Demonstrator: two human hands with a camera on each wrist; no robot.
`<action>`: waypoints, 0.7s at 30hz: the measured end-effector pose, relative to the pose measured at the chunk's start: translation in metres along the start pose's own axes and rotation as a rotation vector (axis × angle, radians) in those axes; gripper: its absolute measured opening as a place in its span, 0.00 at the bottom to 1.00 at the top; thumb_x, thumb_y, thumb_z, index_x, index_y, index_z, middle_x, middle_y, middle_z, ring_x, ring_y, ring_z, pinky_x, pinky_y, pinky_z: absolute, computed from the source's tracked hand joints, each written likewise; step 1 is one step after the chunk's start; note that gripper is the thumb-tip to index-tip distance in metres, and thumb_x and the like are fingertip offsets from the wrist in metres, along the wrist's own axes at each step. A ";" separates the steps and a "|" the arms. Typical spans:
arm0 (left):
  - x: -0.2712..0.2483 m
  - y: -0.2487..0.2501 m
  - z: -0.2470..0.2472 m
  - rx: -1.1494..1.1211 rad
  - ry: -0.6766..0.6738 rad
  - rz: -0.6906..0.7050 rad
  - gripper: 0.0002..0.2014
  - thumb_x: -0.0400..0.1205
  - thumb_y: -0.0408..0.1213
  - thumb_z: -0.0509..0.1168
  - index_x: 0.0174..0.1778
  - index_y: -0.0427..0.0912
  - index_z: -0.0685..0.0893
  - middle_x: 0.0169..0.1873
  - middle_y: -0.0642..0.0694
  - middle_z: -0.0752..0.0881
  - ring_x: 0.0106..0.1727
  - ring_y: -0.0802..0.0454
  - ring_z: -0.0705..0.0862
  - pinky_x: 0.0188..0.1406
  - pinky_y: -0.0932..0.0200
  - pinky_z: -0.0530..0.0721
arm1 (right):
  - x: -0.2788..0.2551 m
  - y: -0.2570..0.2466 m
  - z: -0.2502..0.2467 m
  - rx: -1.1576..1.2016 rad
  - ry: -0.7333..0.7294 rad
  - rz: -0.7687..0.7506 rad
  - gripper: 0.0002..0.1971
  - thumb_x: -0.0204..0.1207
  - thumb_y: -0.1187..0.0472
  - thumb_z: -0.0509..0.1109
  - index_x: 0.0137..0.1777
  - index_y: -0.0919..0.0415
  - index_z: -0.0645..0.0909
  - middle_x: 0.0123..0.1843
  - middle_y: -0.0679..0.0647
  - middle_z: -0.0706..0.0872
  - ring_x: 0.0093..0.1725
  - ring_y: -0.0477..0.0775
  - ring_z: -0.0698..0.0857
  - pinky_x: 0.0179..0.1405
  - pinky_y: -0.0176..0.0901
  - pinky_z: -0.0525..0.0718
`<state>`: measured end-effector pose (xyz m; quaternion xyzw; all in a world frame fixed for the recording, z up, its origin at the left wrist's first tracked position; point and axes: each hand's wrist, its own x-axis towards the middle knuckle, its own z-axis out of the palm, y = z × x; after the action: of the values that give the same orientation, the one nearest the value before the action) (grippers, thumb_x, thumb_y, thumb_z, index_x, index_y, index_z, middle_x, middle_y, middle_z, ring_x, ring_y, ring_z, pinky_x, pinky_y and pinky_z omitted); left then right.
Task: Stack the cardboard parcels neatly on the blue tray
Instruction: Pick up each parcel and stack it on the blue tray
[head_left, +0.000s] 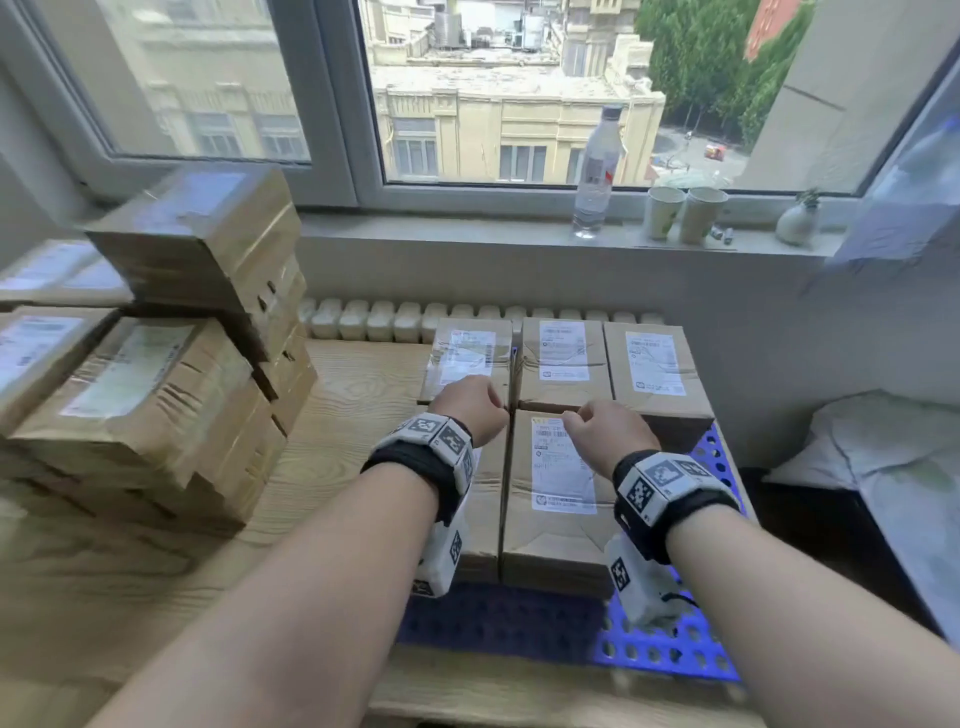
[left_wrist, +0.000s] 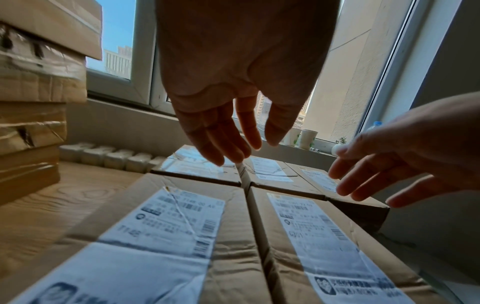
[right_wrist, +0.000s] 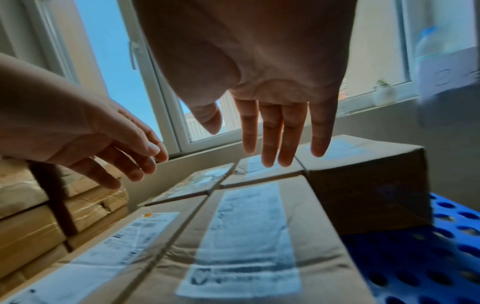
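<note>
A blue perforated tray (head_left: 670, 649) lies on the wooden table (head_left: 343, 410). Cardboard parcels with white labels sit on it in one layer: three in the back row (head_left: 563, 364) and two in the front row (head_left: 558, 499). My left hand (head_left: 483, 402) hovers over the far end of the front left parcel (left_wrist: 168, 236). My right hand (head_left: 587, 423) hovers over the front right parcel (right_wrist: 246, 236). The wrist views show both hands with relaxed, nearly straight fingers (left_wrist: 228, 148) (right_wrist: 270, 148), holding nothing and just above the box tops. Bare tray (right_wrist: 428, 257) shows to the right.
A tall, uneven pile of more parcels (head_left: 156, 374) fills the table's left side. A radiator (head_left: 374, 319) runs behind the table. A water bottle (head_left: 597, 171), two paper cups (head_left: 685, 213) and a small vase (head_left: 797, 221) stand on the windowsill. White bedding (head_left: 883, 457) lies at right.
</note>
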<state>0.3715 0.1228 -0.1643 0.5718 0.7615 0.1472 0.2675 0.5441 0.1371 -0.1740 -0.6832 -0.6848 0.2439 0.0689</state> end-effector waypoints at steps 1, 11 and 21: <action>-0.004 -0.002 -0.004 0.008 0.006 -0.008 0.06 0.81 0.38 0.64 0.51 0.46 0.83 0.53 0.47 0.86 0.56 0.46 0.84 0.55 0.54 0.83 | -0.002 -0.005 -0.001 -0.007 -0.008 -0.025 0.15 0.84 0.49 0.58 0.47 0.58 0.81 0.46 0.55 0.85 0.45 0.57 0.81 0.42 0.45 0.75; -0.020 -0.017 -0.082 0.009 0.153 0.042 0.06 0.83 0.38 0.60 0.46 0.47 0.82 0.54 0.46 0.87 0.51 0.48 0.83 0.49 0.57 0.80 | -0.005 -0.082 -0.011 -0.005 0.033 -0.179 0.19 0.83 0.49 0.57 0.32 0.58 0.72 0.32 0.53 0.78 0.31 0.53 0.76 0.29 0.43 0.71; -0.012 -0.070 -0.206 -0.044 0.237 0.165 0.08 0.83 0.34 0.62 0.49 0.43 0.87 0.51 0.44 0.89 0.55 0.47 0.86 0.53 0.56 0.84 | -0.005 -0.216 0.005 0.104 0.086 -0.212 0.20 0.83 0.47 0.60 0.35 0.57 0.83 0.42 0.56 0.88 0.46 0.58 0.85 0.46 0.48 0.82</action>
<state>0.2002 0.1071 -0.0309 0.6051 0.7348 0.2519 0.1749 0.3477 0.1426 -0.0845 -0.6126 -0.7359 0.2407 0.1590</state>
